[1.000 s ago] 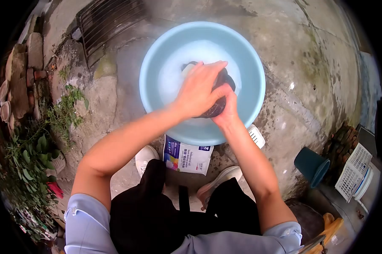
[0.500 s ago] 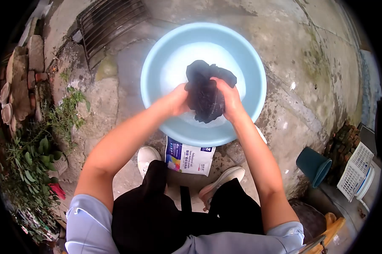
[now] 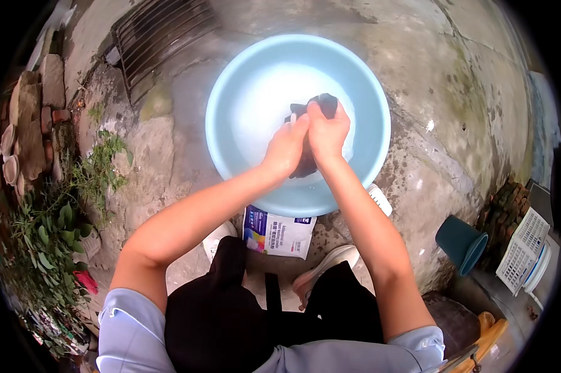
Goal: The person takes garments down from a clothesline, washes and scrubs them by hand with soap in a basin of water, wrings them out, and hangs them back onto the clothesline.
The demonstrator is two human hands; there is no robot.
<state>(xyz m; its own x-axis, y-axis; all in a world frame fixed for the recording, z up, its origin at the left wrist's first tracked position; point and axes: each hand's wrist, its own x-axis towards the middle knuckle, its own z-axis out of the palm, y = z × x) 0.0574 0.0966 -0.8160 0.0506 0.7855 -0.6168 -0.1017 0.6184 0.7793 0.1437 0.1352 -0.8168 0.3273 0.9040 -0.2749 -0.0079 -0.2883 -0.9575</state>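
Note:
A black cloth, bunched up, is squeezed between my two hands over a round light-blue basin. My left hand closes on the cloth's near-left side. My right hand is wrapped round its upper right part, and a dark bulge of it shows past the fingers. Both hands nearly touch each other. Whitish water lies in the basin below. What kind of garment or cloth this is cannot be made out.
A printed detergent bag lies on the ground between my shoes, against the basin. A metal grate is at upper left, plants and bricks at left. At right are a dark-green bucket and a white plastic basket.
My hands have come together and closed tighter. The black cloth has gone from a wide loose bundle to a narrow squeezed one, mostly hidden by my hands.

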